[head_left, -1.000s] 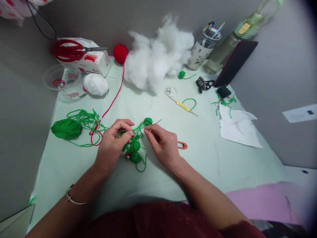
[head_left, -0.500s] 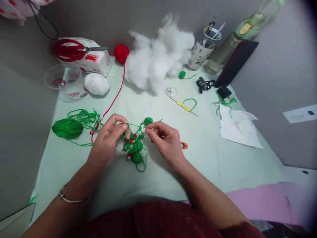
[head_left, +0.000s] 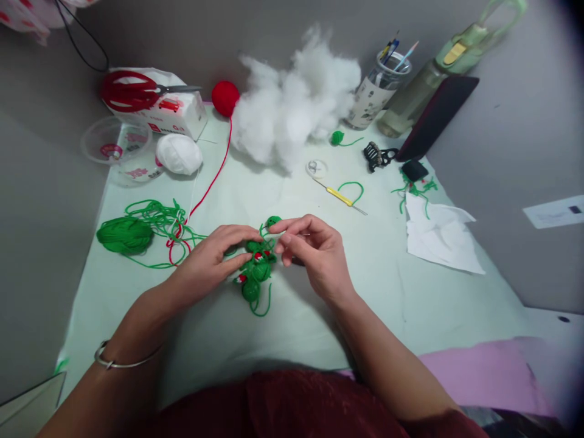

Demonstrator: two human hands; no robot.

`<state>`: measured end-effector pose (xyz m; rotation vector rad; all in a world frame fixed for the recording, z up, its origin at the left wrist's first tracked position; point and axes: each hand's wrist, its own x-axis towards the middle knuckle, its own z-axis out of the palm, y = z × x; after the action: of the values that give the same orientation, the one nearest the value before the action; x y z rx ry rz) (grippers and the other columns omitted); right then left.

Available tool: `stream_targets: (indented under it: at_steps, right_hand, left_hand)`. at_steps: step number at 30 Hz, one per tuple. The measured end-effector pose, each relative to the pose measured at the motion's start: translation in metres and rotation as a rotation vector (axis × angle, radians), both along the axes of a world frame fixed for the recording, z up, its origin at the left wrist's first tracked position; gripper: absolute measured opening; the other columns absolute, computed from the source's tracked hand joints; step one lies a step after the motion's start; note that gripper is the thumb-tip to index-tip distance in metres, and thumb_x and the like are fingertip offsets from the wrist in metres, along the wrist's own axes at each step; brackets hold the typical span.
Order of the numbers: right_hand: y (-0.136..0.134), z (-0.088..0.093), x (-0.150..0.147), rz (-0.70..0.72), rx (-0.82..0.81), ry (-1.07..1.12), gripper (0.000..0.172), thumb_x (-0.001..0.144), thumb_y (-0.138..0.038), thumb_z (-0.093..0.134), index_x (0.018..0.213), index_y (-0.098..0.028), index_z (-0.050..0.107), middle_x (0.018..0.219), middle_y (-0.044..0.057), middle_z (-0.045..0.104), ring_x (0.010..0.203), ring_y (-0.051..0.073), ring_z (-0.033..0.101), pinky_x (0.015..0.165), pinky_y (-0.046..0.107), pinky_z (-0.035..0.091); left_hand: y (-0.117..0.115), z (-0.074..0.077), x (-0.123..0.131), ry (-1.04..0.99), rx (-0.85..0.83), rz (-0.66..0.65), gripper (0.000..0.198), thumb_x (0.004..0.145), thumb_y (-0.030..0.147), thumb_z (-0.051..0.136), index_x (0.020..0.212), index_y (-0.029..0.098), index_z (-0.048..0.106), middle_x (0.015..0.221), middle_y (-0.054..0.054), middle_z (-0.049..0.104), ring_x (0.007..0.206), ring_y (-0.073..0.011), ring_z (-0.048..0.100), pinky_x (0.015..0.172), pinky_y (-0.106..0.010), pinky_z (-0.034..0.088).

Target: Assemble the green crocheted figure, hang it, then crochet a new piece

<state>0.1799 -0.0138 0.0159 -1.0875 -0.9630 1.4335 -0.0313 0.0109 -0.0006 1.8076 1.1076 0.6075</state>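
Observation:
A cluster of small green crocheted balls with red bits lies on the pale green mat in front of me. My left hand lies low over its left side, fingers stretched toward it and touching the green yarn. My right hand is curled beside its right side, thumb and forefinger pinched near a small green ball, on what looks like a thin needle. A green yarn strand runs left to a green yarn ball.
White stuffing, a red yarn ball, red scissors on a box, a white ball, a plastic bowl, a yellow crochet hook, a pen jar, a bottle, white paper.
My left hand has dropped from a raised pinch to lie flatter over the green cluster. My right hand has turned and moved closer to the small green ball.

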Motion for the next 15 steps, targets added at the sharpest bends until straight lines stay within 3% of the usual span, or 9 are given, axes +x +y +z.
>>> stream_targets:
  at_steps: [4, 7, 9, 12, 15]
  right_hand:
    - [-0.0003, 0.0, 0.0027, 0.043, -0.012, 0.079, 0.018, 0.084, -0.027, 0.075, 0.076, -0.02, 0.061, 0.097, 0.004, 0.077, 0.058, 0.009, 0.063, 0.054, 0.026, 0.054]
    - [0.0003, 0.0012, 0.0047, 0.065, -0.015, 0.122, 0.017, 0.085, -0.027, 0.075, 0.076, -0.02, 0.062, 0.094, 0.002, 0.077, 0.055, 0.009, 0.062, 0.054, 0.026, 0.055]
    - [0.0006, 0.0021, 0.0057, 0.067, -0.019, 0.134, 0.017, 0.085, -0.027, 0.075, 0.077, -0.021, 0.062, 0.092, 0.002, 0.077, 0.054, 0.009, 0.062, 0.054, 0.026, 0.055]
    - [0.0005, 0.0031, 0.0068, 0.063, -0.024, 0.132, 0.018, 0.085, -0.029, 0.075, 0.076, -0.021, 0.061, 0.091, 0.001, 0.077, 0.052, 0.008, 0.062, 0.054, 0.026, 0.056]
    - [0.0, 0.0036, 0.0072, 0.066, -0.017, 0.127, 0.019, 0.084, -0.03, 0.076, 0.077, -0.021, 0.061, 0.091, 0.002, 0.077, 0.053, 0.008, 0.062, 0.054, 0.026, 0.056]
  left_hand:
    - [0.0, -0.0039, -0.0001, 0.01, -0.07, 0.051, 0.024, 0.092, 0.035, 0.064, 0.114, 0.03, 0.072, 0.115, -0.006, 0.075, 0.106, -0.0275, 0.069, 0.095, -0.041, 0.055]
    - [0.0005, -0.0068, -0.0005, 0.027, -0.014, 0.029, 0.033, 0.09, 0.034, 0.067, 0.123, 0.034, 0.07, 0.126, -0.005, 0.073, 0.118, -0.0297, 0.065, 0.103, -0.044, 0.051]
    - [0.0005, -0.0085, 0.0, 0.024, 0.029, -0.005, 0.029, 0.09, 0.033, 0.067, 0.118, 0.034, 0.073, 0.128, -0.005, 0.072, 0.123, -0.0306, 0.062, 0.107, -0.046, 0.048]
    - [-0.0004, -0.007, 0.0018, 0.02, -0.012, 0.027, 0.021, 0.092, 0.03, 0.063, 0.108, 0.031, 0.075, 0.12, -0.006, 0.075, 0.116, -0.0291, 0.067, 0.103, -0.044, 0.052]
    - [-0.0025, -0.002, 0.0044, -0.021, -0.097, 0.024, 0.038, 0.091, 0.021, 0.059, 0.127, 0.031, 0.068, 0.127, -0.006, 0.073, 0.119, -0.0278, 0.068, 0.102, -0.043, 0.055]
